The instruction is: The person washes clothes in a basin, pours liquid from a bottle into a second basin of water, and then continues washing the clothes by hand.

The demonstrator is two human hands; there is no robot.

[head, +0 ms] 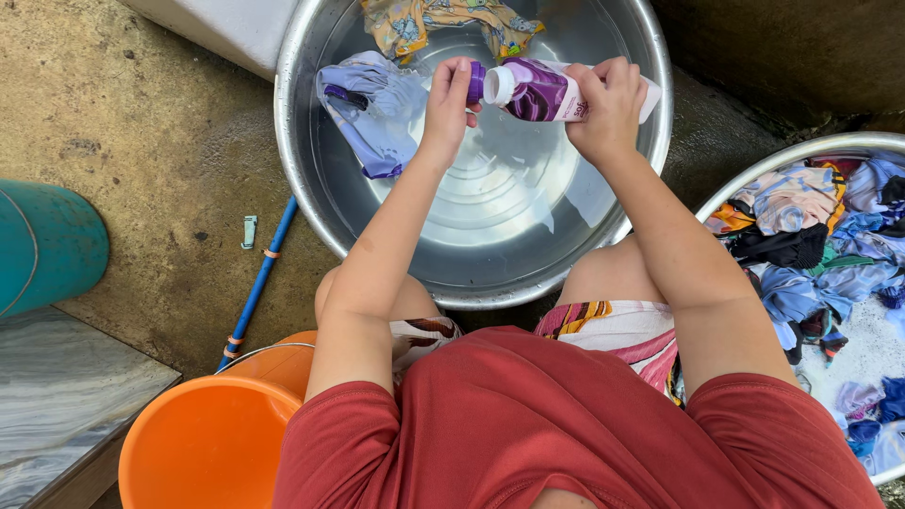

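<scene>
Head view: a purple-and-white bottle (556, 92) is held on its side above the metal basin (302, 179), clamped in the curled fingers of the right hand (605, 102). Its purple cap (476, 82) is pinched between the fingertips of the left hand (448, 102). Water and wet garments (372, 113) are contained in the basin. An orange bucket (207, 443) is positioned lower left.

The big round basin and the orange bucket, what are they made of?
The basin looks like metal, maybe steel or aluminium: silvery, shiny, with bright reflections and ring marks on its bottom. The orange bucket looks like plastic: one even bright colour, smooth with a soft sheen, and a thin wire handle at its rim.
</scene>
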